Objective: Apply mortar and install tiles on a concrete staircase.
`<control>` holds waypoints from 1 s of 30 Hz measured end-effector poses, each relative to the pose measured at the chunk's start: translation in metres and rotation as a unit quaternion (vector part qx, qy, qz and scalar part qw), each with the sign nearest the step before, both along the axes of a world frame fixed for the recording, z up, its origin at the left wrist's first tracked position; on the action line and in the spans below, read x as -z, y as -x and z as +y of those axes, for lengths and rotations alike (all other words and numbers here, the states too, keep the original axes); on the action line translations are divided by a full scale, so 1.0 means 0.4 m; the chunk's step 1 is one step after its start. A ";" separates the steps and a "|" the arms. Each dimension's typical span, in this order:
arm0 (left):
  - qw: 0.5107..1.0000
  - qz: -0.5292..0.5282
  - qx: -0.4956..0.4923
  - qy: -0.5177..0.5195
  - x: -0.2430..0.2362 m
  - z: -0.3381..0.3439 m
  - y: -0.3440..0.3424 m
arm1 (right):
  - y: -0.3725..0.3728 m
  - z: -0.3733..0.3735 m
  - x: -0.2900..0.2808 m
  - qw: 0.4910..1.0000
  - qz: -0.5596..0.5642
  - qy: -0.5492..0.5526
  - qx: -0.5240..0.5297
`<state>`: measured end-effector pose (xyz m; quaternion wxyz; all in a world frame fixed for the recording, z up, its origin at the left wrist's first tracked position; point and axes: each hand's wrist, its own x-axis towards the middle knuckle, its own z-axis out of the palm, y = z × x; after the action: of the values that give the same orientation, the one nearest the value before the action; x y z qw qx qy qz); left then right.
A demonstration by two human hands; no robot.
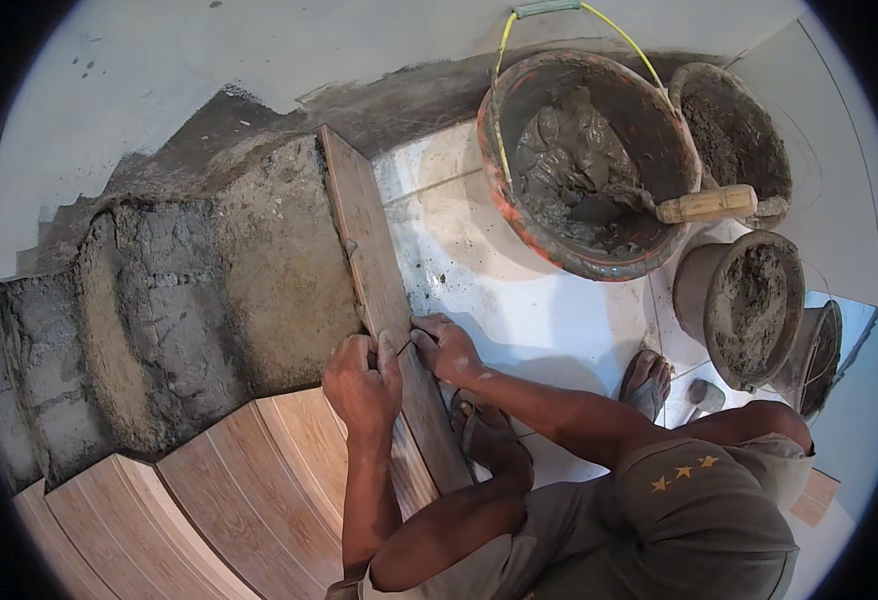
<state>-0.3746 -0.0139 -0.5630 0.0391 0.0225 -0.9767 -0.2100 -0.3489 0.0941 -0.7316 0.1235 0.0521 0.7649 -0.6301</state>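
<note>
Crouching low, person in grey trousers (659, 520) with small yellow stars on the fabric, sandalled feet on the white tiled floor (519, 300).

Nearest: glossy wood-grain tiles (249, 490) already laid on the lower tread, fanned in curved strips. Smooth finish, pale brown.

Both hands sit on a long narrow wood-look tile plank (374, 270) standing on edge against the face of the rough step. Left hand (362, 385) closed around the plank's top edge, fingers curled over it, thumb on the near side. Right hand (446, 345) just beside it, fingertips pinched on the same edge; something thin and dark pokes between the two hands, too small to tell what. Forearms come in from the lower edge, elbows bent, right arm across the knee.

Behind the plank: bare stair core (179, 300) of grey blocks and coarse sandy mortar, lumpy, unfinished. Plain pale wall (209, 50) beyond.

Further right on the floor: small dark round pot (749, 305) filled with crumbly grey mix. Then a worn orange plastic bucket (584, 160) with a yellow wire handle, part full of wet grey mortar, a wooden-handled trowel (704, 205) resting over its rim. Second dark bucket (734, 125) behind it, caked in dry mix.
</note>
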 end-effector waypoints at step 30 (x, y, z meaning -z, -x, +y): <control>0.999 -0.025 -0.012 -0.018 0.000 -0.032 -0.010 | 0.427 0.014 -0.073 0.976 -0.133 0.161 -0.059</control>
<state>-0.3706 -0.0266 -0.5629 0.0170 0.0401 -0.9731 -0.2263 -0.5199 0.0996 -0.7025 0.2682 0.0693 0.6321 -0.7237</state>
